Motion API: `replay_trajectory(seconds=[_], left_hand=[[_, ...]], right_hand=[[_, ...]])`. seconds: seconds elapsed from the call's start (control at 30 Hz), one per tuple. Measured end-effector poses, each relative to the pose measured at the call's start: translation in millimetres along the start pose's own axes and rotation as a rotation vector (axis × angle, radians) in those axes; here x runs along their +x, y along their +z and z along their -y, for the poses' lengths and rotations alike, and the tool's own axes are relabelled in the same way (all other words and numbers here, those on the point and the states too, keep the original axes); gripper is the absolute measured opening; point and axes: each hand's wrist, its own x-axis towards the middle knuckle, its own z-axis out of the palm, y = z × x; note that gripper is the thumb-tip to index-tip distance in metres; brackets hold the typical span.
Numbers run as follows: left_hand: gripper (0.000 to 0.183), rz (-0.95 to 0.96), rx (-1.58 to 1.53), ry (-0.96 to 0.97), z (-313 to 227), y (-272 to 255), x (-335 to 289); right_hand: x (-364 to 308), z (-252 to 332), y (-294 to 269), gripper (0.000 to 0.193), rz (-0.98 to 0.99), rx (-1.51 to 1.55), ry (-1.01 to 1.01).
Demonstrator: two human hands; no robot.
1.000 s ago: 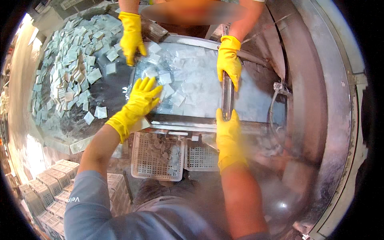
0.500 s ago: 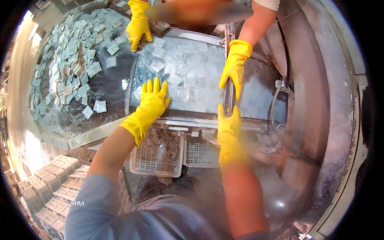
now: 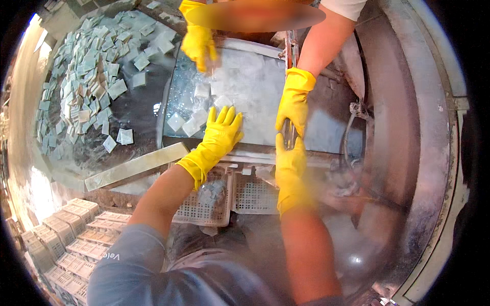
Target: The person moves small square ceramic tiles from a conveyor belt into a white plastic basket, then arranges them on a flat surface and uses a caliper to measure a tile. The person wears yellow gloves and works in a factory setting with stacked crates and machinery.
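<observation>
My left hand, in a yellow rubber glove, lies with fingers spread on a wet table plate. Its fingertips touch or hover close over loose square tiles; I cannot tell which. My right hand, gloved alike, has thumb and fingers on either side of the near end of a narrow metal bar that crosses the plate. Opposite me, another person's yellow-gloved hand rests on the same bar, just beyond my fingertips. That person's other gloved hand reaches down over the plate's far left part.
A heap of pale green square tiles covers the surface at left. A long pale strip lies along the near edge. White perforated baskets sit below, one with broken pieces. Stacked crates stand lower left; a hose hangs at right.
My left hand has slid right across the plate, and tiles there have shifted right. The co-worker's free hand has moved right and inward over the plate. My right hand has stayed at the bar.
</observation>
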Motion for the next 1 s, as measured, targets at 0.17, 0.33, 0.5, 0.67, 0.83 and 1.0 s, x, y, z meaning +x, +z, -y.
replay_trajectory(seconds=[0.17,0.33,0.5,0.67,0.83,1.0], left_hand=[[0.036,0.194,-0.226,-0.059,25,-18,24],[0.027,-0.056,-0.207,-0.394,85,-64,22],[0.065,0.174,0.121,-0.479,118,-59,0],[0.102,0.177,0.181,-0.694,69,-11,7],[0.104,0.078,0.112,-0.66,19,-4,19],[0.099,0.171,-0.062,-0.435,-16,-9,-20]], right_hand=[[1,2,-2,0.065,0.01,0.021,0.0],[4,-7,0,0.068,0.013,0.014,0.01],[-2,0,-5,0.07,-0.005,0.018,0.017],[-1,0,4,0.066,-0.035,0.017,-0.002],[2,0,-1,0.062,0.01,0.048,-0.009],[6,-8,3,0.065,0.039,0.136,-0.03]])
